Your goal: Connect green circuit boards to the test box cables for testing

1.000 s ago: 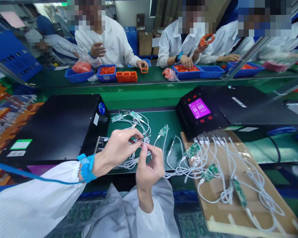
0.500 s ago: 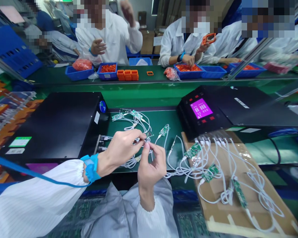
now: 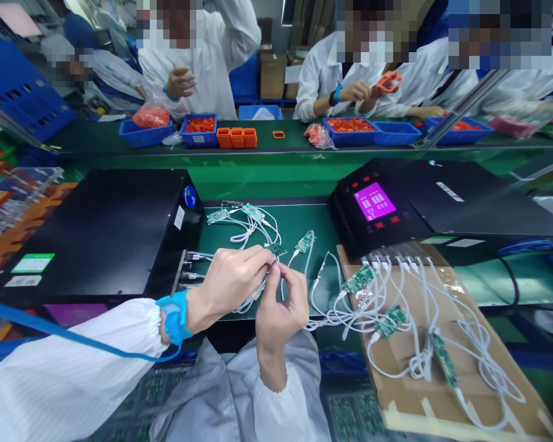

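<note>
In the head view, the left hand (image 3: 237, 276) has its fingers drawn together at the near end of a small green circuit board (image 3: 278, 250), a narrow grip that appears to have hold of it. The board sits at the fingertips, above the bench (image 3: 299, 215). The right hand (image 3: 281, 307) meets it from below, thumb and forefinger pinched together; whether this grip has the board, a plug or nothing is hidden. A blue strap (image 3: 175, 318) circles the left wrist.

Just beyond the hands, three boards (image 3: 253, 213) lie among white cables, with another wired board (image 3: 305, 241) to the right. A black box (image 3: 96, 227) stands on the left and a black machine (image 3: 479, 190) with a lit pink screen (image 3: 375, 201) on the right. More cabled boards rest on and beside a cardboard sheet (image 3: 396, 387). Across the way, a co-worker holds an orange frame (image 3: 389, 82).
</note>
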Motion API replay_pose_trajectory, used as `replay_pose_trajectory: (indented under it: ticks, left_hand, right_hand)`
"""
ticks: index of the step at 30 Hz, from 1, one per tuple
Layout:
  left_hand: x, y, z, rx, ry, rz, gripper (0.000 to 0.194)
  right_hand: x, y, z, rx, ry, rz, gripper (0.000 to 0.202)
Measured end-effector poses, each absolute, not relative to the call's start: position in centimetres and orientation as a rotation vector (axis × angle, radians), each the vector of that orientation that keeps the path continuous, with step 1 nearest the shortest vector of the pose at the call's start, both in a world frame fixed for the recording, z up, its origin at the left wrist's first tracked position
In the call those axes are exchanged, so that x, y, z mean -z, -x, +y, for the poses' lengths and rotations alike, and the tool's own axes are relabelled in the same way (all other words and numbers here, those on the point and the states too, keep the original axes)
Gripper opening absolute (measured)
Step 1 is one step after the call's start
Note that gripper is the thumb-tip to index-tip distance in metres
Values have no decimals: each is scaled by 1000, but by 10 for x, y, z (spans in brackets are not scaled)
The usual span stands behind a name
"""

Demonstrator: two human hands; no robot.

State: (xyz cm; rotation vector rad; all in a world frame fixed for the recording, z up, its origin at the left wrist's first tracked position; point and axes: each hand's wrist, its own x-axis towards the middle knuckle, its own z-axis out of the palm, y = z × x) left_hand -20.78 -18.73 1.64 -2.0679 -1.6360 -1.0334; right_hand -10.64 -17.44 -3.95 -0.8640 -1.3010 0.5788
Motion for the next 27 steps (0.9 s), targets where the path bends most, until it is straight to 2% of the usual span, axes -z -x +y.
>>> replay_pose_trajectory:
  ticks: [4,11,16,27]
  left_hand:
    - [-14,211,-186,992,2042,-1634,16]
    - [-14,219,-187,1160,2075,-1823,12]
    - [-9,217,-189,1179,2090,-1754,12]
    - [-4,217,-195,1153,2094,-1727,16]
  right_hand:
    - [41,108,-170,-579,865,-1319,11]
    - [48,109,-166,-615,827,-1314,10]
    - [44,112,-168,-507,847,-1377,9]
    - [47,120,-177,-534,896,-1342,8]
